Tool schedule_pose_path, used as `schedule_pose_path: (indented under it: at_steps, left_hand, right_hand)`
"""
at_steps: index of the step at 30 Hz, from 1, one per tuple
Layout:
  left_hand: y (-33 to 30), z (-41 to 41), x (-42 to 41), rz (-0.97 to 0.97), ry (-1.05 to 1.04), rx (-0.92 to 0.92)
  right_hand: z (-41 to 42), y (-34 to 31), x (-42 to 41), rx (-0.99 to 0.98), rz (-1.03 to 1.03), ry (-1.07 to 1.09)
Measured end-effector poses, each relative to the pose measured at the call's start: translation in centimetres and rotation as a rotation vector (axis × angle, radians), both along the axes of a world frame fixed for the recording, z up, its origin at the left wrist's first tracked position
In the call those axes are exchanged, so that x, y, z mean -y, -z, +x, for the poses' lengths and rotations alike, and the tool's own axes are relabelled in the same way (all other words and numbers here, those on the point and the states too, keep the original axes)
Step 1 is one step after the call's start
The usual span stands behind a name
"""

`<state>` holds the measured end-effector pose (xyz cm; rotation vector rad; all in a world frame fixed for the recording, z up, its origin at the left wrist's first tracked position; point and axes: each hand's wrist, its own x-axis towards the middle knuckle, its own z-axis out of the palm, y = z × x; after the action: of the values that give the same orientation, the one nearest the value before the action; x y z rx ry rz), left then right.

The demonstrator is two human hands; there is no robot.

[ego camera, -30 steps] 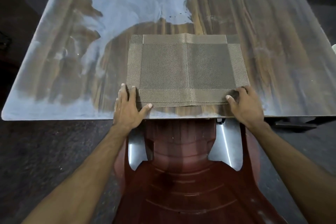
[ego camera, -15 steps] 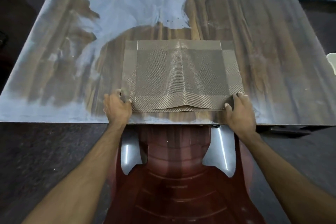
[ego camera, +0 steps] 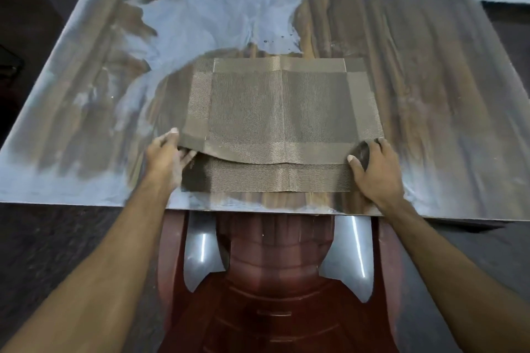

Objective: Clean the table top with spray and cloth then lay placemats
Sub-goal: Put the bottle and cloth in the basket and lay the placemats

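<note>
From the head view, a stack of woven placemats sits at the near middle of the table [ego camera: 430,66], just ahead of a red-brown chair [ego camera: 281,281] tucked under the edge. The left hand [ego camera: 166,156] pinches the near-left corner of the top placemat [ego camera: 281,106] and has it peeled up, so the near edge bows and the lower placemat [ego camera: 272,178] shows beneath, lying flat and offset toward the person. The right hand [ego camera: 375,169] grips the near-right corner, thumb on top and fingers curled over the edge; whether it holds one layer or both I cannot tell.

The step in hand appears to be separating the top mat so it can go to its own place. To do it well, lift both near corners evenly — one-sided peeling lets the weave sag and fold along its centre crease. The lower mat needs to be left where it lies, so the right hand should catch only the upper layer. The table shows pale hazy streaks on the left and far side — possibly damp, so the mat is best carried clear, not dragged.
</note>
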<state>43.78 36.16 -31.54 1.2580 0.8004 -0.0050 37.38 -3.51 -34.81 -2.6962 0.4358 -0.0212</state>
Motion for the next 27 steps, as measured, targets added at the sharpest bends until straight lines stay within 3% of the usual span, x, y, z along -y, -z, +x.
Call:
schedule_pose_path:
  at_steps: [2, 8, 15, 19, 23, 27]
  left_hand:
    - [-0.4, -0.8, 0.5, -0.128, 0.076, -0.033]
    - [0.0, -1.9, 1.3, -0.187, 0.160, -0.007]
    - [0.7, -1.5, 2.0, 0.056, 0.104, 0.019]
    - [1.5, 0.2, 2.0, 0.121, 0.039, 0.012]
    - [0.5, 4.7, 3.3, 0.082, -0.069, 0.028]
    - [-0.6, 10.5, 3.1, -0.014, -0.034, 0.123]
  right_hand:
    - [1.1, 0.1, 0.4, -0.010, 0.028, 0.050]
    - [3.1, -0.8, 2.1, -0.015, 0.126, 0.149]
    - [3.9, -1.0, 3.1, 0.147, 0.329, 0.253]
    - [4.9, -0.2, 3.7, 0.175, 0.578, 0.400]
    - [8.7, -0.6, 3.3, 0.226, 0.693, 0.447]
    - [14.3, -2.4, 2.6, 0.248, 1.016, 0.549]
